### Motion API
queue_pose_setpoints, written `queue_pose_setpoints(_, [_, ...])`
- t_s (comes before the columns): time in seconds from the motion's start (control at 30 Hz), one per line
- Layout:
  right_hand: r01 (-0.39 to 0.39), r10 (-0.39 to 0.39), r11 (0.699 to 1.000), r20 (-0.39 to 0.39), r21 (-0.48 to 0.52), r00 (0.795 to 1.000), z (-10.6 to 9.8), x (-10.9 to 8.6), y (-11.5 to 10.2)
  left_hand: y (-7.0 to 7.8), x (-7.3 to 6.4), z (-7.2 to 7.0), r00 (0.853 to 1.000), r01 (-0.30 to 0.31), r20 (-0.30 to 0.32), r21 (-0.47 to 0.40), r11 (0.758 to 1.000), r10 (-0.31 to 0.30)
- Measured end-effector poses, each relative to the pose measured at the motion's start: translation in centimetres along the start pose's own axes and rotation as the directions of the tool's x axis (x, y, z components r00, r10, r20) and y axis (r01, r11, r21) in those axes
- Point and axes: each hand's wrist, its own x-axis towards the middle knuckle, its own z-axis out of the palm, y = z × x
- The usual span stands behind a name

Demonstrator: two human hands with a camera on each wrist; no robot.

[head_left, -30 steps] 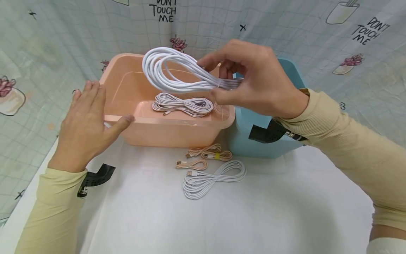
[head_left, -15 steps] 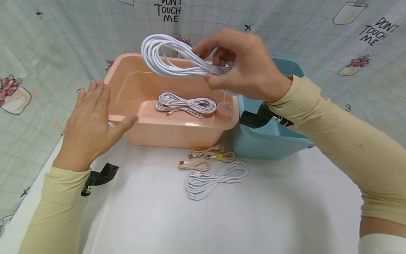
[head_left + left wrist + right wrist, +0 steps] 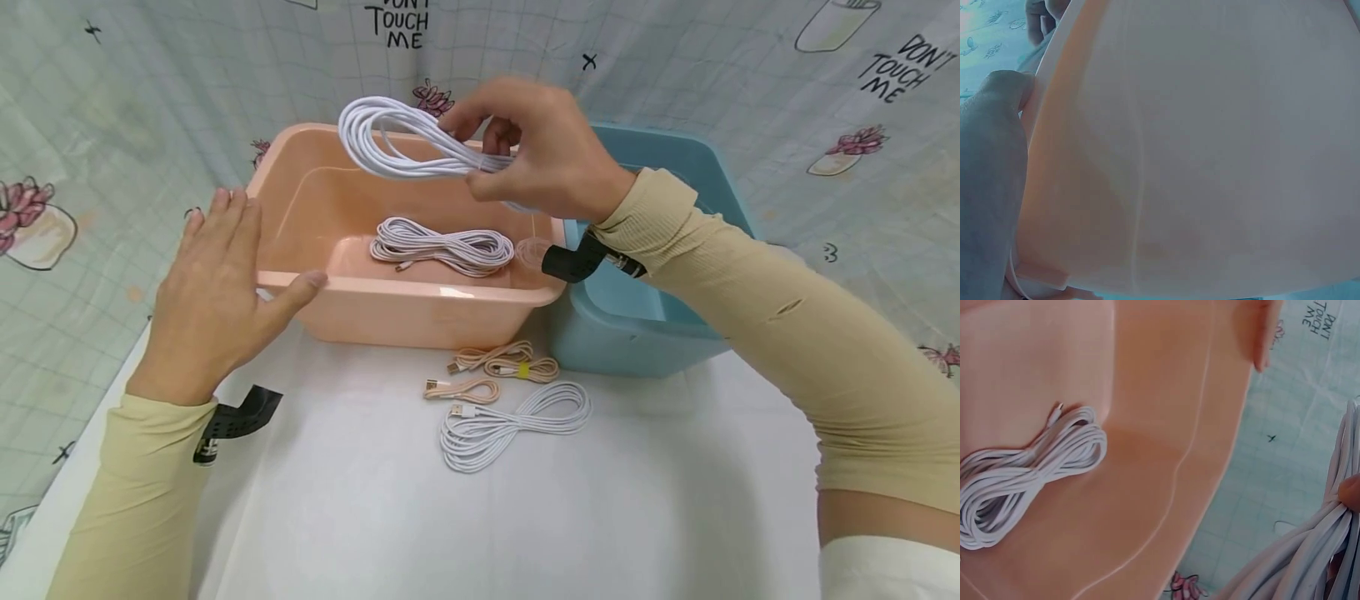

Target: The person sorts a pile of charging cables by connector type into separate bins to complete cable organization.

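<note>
My right hand (image 3: pixel 543 154) pinches a coiled white cable (image 3: pixel 401 146) between thumb and fingers, above the back of the peach bin (image 3: pixel 390 312). The loops stick out leftward, and part of the bundle is hidden behind the hand. In the right wrist view, the strands of this cable (image 3: pixel 1300 550) show at the lower right. Another bundled white cable (image 3: pixel 442 247) lies on the bin's floor, its small plug end (image 3: pixel 1055 415) showing. My left hand (image 3: pixel 210 292) rests at the bin's left front corner, fingers straight along the side and thumb on the front rim.
Right of the peach bin stands a blue bin (image 3: pixel 622 346), partly under my right forearm. On the white table (image 3: pixel 375 508), a white USB cable (image 3: pixel 517 423) lies coiled in front of several small peach cables (image 3: pixel 468 389). A printed curtain (image 3: pixel 502 50) hangs behind the bins.
My right hand has shifted left and slightly up with the white cable, its forearm swinging left over the blue bin. The left hand keeps its place on the peach bin.
</note>
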Motion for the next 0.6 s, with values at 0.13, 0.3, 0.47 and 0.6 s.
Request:
queue_pose_setpoints(0.13, [0.002,-0.002,1.000,0.017,0.000,1.000,0.8,0.6,0.8,-0.1,0.0,0.1,1.000,0.003,0.000,0.006,1.000,-0.003])
queue_pose_setpoints(0.3, [-0.029,0.030,0.999,0.043,-0.028,0.999,1.4,1.4,1.5,-0.1,0.0,0.1,1.000,0.005,-0.003,0.009,1.000,-0.005])
queue_pose_setpoints(0.47, [-0.077,0.078,0.997,0.060,-0.033,0.995,2.0,2.1,2.1,-0.1,0.0,0.1,1.000,0.009,-0.006,0.013,1.000,-0.009])
queue_pose_setpoints(0.6, [-0.120,0.121,0.993,0.081,-0.021,0.989,2.5,2.7,2.6,-0.1,0.0,0.2,1.000,0.010,-0.010,0.010,1.000,-0.010])
